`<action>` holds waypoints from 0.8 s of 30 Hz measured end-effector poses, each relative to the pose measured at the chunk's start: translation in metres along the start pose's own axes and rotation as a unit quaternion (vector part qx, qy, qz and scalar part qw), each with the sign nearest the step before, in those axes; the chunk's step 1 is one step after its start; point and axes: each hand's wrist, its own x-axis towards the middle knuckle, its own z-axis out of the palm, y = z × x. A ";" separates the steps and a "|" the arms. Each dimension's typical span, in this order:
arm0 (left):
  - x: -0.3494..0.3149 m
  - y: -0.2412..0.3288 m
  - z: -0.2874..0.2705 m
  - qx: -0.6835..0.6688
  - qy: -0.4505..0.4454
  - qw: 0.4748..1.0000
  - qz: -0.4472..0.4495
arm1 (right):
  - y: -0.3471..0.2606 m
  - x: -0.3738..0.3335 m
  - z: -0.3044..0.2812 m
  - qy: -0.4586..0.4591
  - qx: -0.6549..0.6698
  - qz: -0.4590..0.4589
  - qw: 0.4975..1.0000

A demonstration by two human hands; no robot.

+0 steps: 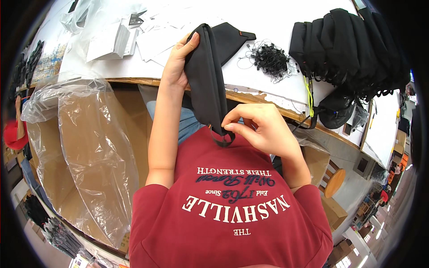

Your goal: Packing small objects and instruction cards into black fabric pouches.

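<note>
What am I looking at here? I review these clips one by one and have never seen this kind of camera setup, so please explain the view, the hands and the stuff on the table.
There is no machine: a person in a red shirt wears a wide-angle camera on the head, looking down, so straight edges bend near the rim. The forearms rise from the lower edge. The left hand grips the upper end of a black fabric bag, held up lengthwise. The right hand pinches a small black strap loop at its lower end. Beyond lies a white table with a stack of similar black bags, a tangle of black tag strings and paper cards in clear sleeves. On the left, a cardboard box lined with clear plastic stands open.
</note>
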 end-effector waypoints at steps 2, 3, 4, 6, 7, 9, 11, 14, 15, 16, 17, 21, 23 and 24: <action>-0.002 0.002 0.000 0.009 0.000 1.000 -0.004 | -0.002 -0.001 -0.002 -0.005 0.000 0.005 1.000; -0.002 0.004 -0.001 0.019 0.000 1.000 -0.006 | -0.002 -0.001 -0.003 -0.010 0.000 0.008 1.000; -0.002 0.005 -0.002 0.018 0.000 1.000 -0.005 | 0.000 -0.001 -0.003 -0.010 -0.001 0.007 1.000; -0.003 0.008 -0.005 0.038 0.049 0.998 0.006 | 0.004 -0.001 -0.006 0.050 -0.053 -0.050 0.996; -0.004 0.009 -0.002 0.039 0.049 0.998 0.009 | 0.006 0.000 -0.015 0.045 -0.087 -0.032 0.995; -0.011 0.011 0.006 0.034 0.159 0.987 0.005 | 0.017 0.007 -0.020 0.157 -0.157 -0.069 0.973; -0.018 0.003 0.009 -0.012 0.162 0.987 -0.016 | 0.029 0.007 -0.017 0.171 -0.122 -0.031 0.977; -0.035 -0.001 0.023 -0.062 0.185 0.981 -0.022 | 0.047 0.010 -0.017 0.137 -0.058 0.024 0.989; -0.044 -0.002 0.027 -0.068 0.204 0.977 -0.007 | 0.050 0.010 -0.019 0.136 -0.058 0.020 0.989; -0.056 -0.001 0.029 0.013 0.160 0.987 0.025 | 0.053 0.008 -0.020 0.134 0.090 0.066 0.985; -0.063 0.001 0.032 0.014 0.161 0.986 0.028 | 0.056 0.007 -0.020 0.125 0.237 0.111 0.957; -0.080 0.020 0.047 0.368 0.020 0.888 0.276 | 0.079 -0.002 -0.033 0.045 0.485 0.145 0.861; -0.083 0.030 0.042 0.532 -0.025 0.793 0.296 | 0.091 -0.007 -0.035 -0.006 0.500 0.184 0.846; -0.087 0.030 0.041 0.521 0.000 0.799 0.301 | 0.094 -0.010 -0.035 -0.054 0.512 0.223 0.828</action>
